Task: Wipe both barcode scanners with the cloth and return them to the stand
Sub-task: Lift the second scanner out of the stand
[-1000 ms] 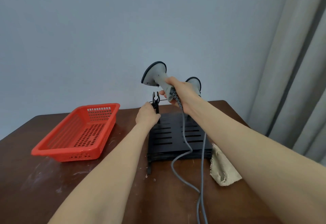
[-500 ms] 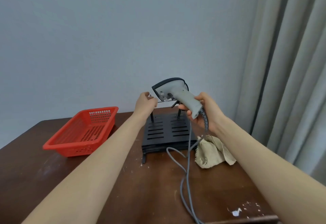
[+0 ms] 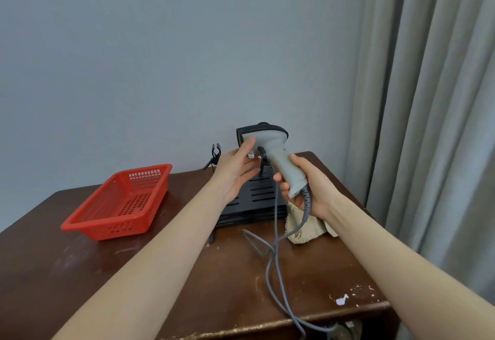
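Fingers (image 3: 282,188) of my right hand (image 3: 313,192) are curled tight round the grey handle of the barcode scanner (image 3: 270,144). I hold it up in the air, over the back of the black stand (image 3: 251,200), with its wide head at the top. My left hand (image 3: 235,170) is flat and loose. Its fingers are straight, and the tips touch the side of the scanner's head. They do not grab it.

I think I am at the start of the wiping step: one scanner is off the stand, but no hand has the cloth (image 3: 308,232) yet. The cloth lies bunched on the table (image 3: 160,272), just beside the right side of the stand and partly hidden under my right hand. I cannot see the second scanner well. It may be behind the one I hold.

Next, I think my left hand should let go of the head, drop down past the grey cable (image 3: 276,248) and pinch the cloth. The cable hangs from the handle and loops over the table, so I should take care not to snag it.

A small black clip (image 3: 215,152) sticks up at the left of the stand. A red basket (image 3: 120,203) sits well apart on the left.
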{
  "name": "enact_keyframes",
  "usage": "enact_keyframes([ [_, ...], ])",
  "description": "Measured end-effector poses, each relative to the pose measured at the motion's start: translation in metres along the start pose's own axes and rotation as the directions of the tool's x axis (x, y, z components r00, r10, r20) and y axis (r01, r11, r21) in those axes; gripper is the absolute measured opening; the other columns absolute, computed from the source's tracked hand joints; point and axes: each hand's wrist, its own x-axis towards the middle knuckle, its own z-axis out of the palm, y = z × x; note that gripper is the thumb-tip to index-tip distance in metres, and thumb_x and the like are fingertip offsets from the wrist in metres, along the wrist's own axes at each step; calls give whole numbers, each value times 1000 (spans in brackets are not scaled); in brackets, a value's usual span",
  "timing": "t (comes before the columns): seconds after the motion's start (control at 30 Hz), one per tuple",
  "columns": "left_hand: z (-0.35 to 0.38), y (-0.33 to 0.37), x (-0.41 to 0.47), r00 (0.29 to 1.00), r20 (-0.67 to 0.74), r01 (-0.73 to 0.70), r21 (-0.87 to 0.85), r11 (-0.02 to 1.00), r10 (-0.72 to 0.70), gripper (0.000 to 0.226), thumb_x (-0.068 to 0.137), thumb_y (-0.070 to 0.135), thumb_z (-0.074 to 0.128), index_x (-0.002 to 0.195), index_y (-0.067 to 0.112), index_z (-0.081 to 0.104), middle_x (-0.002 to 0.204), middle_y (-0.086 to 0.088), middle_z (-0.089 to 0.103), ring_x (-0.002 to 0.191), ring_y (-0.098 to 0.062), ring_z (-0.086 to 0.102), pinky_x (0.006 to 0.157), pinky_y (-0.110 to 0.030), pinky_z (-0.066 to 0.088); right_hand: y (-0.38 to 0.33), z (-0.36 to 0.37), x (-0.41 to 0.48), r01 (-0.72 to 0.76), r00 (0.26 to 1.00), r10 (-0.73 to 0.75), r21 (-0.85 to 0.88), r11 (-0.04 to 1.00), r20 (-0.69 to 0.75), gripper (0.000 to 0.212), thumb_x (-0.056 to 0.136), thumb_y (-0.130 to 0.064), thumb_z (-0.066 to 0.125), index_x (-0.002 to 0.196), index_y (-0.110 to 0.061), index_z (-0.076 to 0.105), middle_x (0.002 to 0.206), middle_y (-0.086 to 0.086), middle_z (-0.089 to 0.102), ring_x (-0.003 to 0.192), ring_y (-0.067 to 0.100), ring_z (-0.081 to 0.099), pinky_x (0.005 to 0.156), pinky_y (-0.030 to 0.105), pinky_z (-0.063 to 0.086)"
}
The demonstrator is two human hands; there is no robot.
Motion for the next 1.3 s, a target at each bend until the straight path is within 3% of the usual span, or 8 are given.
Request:
enact_keyframes([
  [0.13,7,1,3,998,-60,-1,62,998,5,39,86,44,64,106,10,62,112,-11,68,102,-22,67,89,-33,53,0,-5,1,5,1000,-6,-116,993,-4,41,95,-30,50,125,-2,50,72,12,64,47,15,51,45,23,46],
  [0.3,8,-3,4,997,-76,-8,116,993,17,30,85,42,66,97,14,63,108,-9,70,99,-20,69,91,-34,53,-1,-12,2,-35,998,47,-219,975,49,55,85,-46,54,122,-4,57,70,9,66,47,12,53,46,22,48],
  [0.43,3,-8,6,1000,-5,4,106,994,-4,40,86,41,64,111,9,64,108,-9,70,101,-21,67,97,-38,51,-7,-7,7,-114,984,133,-163,980,115,66,73,-59,54,118,-10,60,74,10,69,44,10,55,42,20,50],
  [0.67,-2,-13,5,994,96,47,50,998,-51,23,93,36,53,95,15,61,70,2,67,92,-19,64,98,-41,49,-10,-1,16,-257,942,258,-31,966,214,64,69,-65,51,106,-14,57,65,6,60,41,8,52,38,18,47],
  [0.77,-6,-12,2,989,133,59,24,998,-62,21,95,36,48,93,19,60,69,1,63,88,-18,61,101,-44,44,-9,2,20,-282,921,293,-80,956,257,57,73,-65,49,98,-14,55,56,1,50,37,5,42,36,14,39],
  [0.9,-15,-7,6,995,-96,-37,-23,999,35,27,97,40,44,104,19,61,100,2,67,103,-13,62,94,-35,48,-7,2,24,-280,914,312,-153,948,260,50,78,-61,49,93,-14,56,55,-2,45,37,5,37,36,14,35],
  [1.0,-30,-8,13,926,-357,-121,32,992,124,29,98,31,45,120,14,53,115,-3,63,104,-13,62,85,-29,52,-5,2,25,-278,923,313,-177,944,223,45,78,-59,51,89,-15,54,54,-2,45,36,5,37,35,15,35],
  [1.3,-55,-13,12,880,-437,-127,168,978,189,22,98,19,41,106,16,61,109,1,62,98,-11,58,80,-26,46,-3,4,23,-281,926,327,-236,930,186,44,76,-57,54,87,-14,52,54,-1,46,35,5,37,34,15,35],
])
